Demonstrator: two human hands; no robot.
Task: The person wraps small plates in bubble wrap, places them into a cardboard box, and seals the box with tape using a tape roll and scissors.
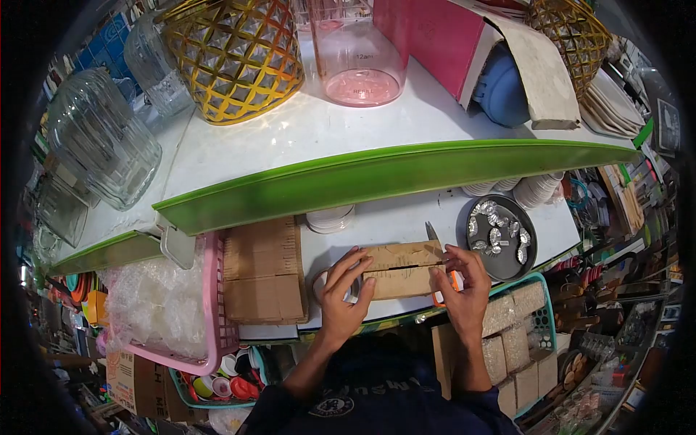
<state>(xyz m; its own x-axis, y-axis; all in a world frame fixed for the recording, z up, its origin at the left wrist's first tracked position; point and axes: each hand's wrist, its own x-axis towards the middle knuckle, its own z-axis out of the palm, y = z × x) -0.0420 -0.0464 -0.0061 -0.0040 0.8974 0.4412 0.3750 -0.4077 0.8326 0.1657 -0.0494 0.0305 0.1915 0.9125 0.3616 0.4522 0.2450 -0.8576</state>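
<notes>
A small brown cardboard box [403, 284], with a dark slit between its two top flaps, is between my hands above the white table. My left hand [344, 296] grips its left end, fingers over the far edge and thumb near the front. My right hand [467, 296] closes on the right end, thumb pressed on the near flap. Scissors [431, 230] lie behind the box, blades pointing away; an orange handle shows by my right hand. A round white-rimmed item [319, 281] is partly hidden behind my left hand.
Flattened cardboard [262, 286] lies left, beside a pink basket [215, 319] of bubble wrap. A dark round pan [533, 254] with several silvery fluted pieces stands right. A green-edged shelf [391, 170] overhangs the table. A teal crate [549, 319] holds wrapped packages.
</notes>
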